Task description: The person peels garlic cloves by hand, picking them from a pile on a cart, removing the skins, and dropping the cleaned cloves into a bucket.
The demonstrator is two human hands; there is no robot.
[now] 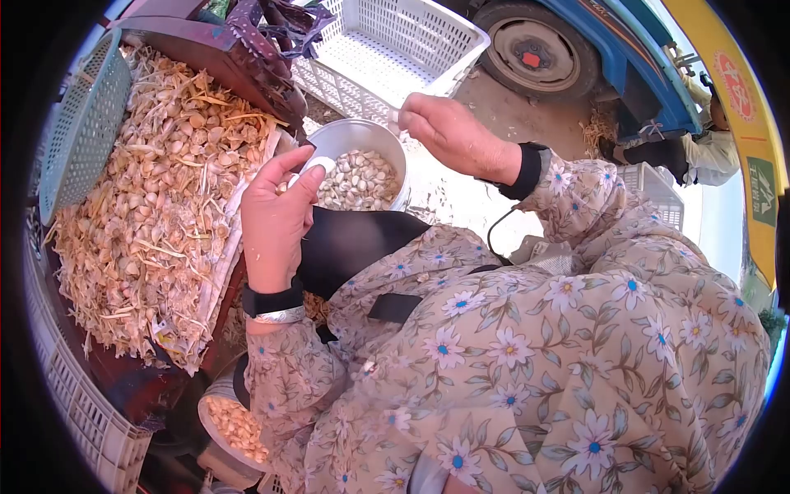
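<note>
My left hand [276,216] is raised beside the heap, thumb and fingers pinching a white peeled garlic clove [323,165]. To the right, my right hand [457,138] hovers past the bucket's rim with its fingers curled together; a small pale bit shows at the fingertips, and I cannot tell what it is. Between and beyond the hands stands a pale round bucket [398,160] partly filled with garlic cloves [358,179]. Close on the left of my left hand lies a large heap of unpeeled garlic cloves [156,189] mixed with dry husks and stalks.
A blue-green plastic basket [86,128] leans at the heap's left edge. White plastic crates sit at the back [411,37] and lower left [90,403]. Below my left forearm is another bucket [216,440] of cloves. A blue vehicle's wheel [531,53] stands behind; a person [712,148] is at right.
</note>
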